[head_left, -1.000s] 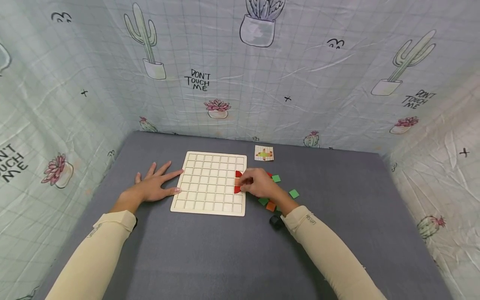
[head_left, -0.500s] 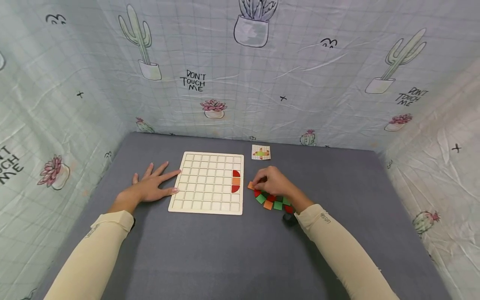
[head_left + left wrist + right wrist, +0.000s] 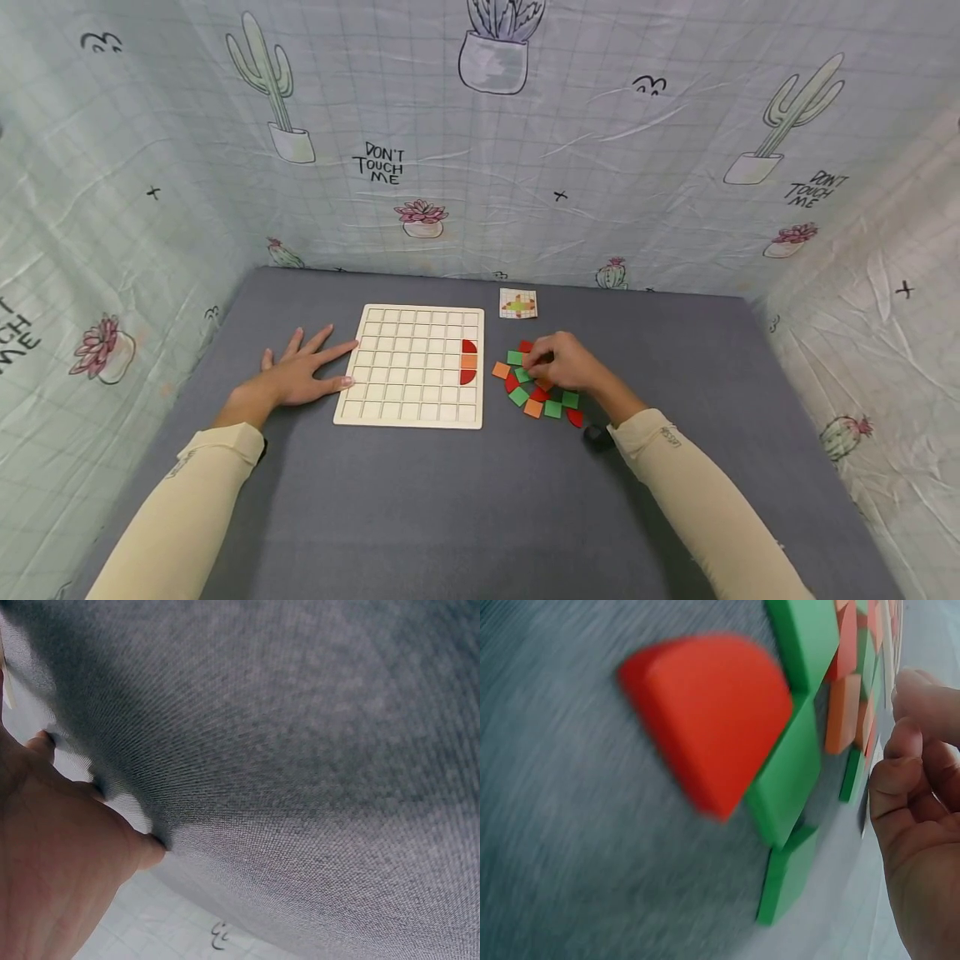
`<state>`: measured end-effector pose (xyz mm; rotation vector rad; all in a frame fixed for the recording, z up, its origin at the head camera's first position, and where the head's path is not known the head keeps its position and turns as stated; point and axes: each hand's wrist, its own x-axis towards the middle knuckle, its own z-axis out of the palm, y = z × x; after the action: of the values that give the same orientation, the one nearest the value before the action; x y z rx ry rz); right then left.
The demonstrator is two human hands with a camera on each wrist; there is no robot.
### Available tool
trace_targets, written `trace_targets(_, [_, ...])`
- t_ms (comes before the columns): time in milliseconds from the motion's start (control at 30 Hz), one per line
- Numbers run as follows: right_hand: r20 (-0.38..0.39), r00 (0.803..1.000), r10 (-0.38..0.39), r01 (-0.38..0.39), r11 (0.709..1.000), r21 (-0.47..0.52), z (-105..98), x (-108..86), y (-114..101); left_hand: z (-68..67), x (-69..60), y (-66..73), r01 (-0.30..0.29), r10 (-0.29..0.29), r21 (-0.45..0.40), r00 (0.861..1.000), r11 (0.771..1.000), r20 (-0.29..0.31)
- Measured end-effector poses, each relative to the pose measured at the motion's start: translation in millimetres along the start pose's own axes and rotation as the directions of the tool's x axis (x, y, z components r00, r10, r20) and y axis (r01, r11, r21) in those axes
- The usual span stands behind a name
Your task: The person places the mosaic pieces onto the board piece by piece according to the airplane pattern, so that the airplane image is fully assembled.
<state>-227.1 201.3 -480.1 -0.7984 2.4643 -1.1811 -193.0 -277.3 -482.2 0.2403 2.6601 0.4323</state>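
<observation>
My left hand lies with fingers spread on the grey table, index fingertip and thumb tip at the left edge of a pale gridded board. In the left wrist view its fingertips press on the cloth. On the board's right side, two red rounded tiles stand above and below an orange square tile. To the right of the board, my right hand is over a loose group of tiles, its fingers bent close to a green tile. Whether a tile is between its fingertips is hidden.
Several red, green and orange tiles lie around the right hand. A small pattern card lies behind them. A black object is at the right wrist. A printed cloth wall bounds the table's back.
My right hand has left the board and moved right over the loose tiles, passing an orange tile near the board. The red and orange tiles stay on the board. My left hand keeps its place.
</observation>
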Motion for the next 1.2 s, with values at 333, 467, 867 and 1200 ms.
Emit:
trace_targets(333, [0.003,0.999,0.044,-0.044,0.999,-0.028,-13,-14.7,14,1.8,1.0,-0.6,-0.004,0.004,0.002,1.0,1.0,0.003])
trace_targets(467, [-0.004,0.999,0.049,-0.049,0.998,-0.028,-16,-20.3,20,1.7,0.4,-0.4,-0.003,0.003,0.003,1.0,1.0,0.001])
trace_targets(867, [0.037,0.997,0.073,-0.069,0.992,-0.101,-16,-23.7,26,0.2,-0.1,0.1,-0.002,0.002,0.005,1.0,1.0,0.002])
trace_targets(1200, [0.066,0.995,0.073,-0.058,0.978,-0.202,-11,-23.0,25,0.1,-0.2,-0.1,-0.006,0.006,0.003,1.0,1.0,-0.001])
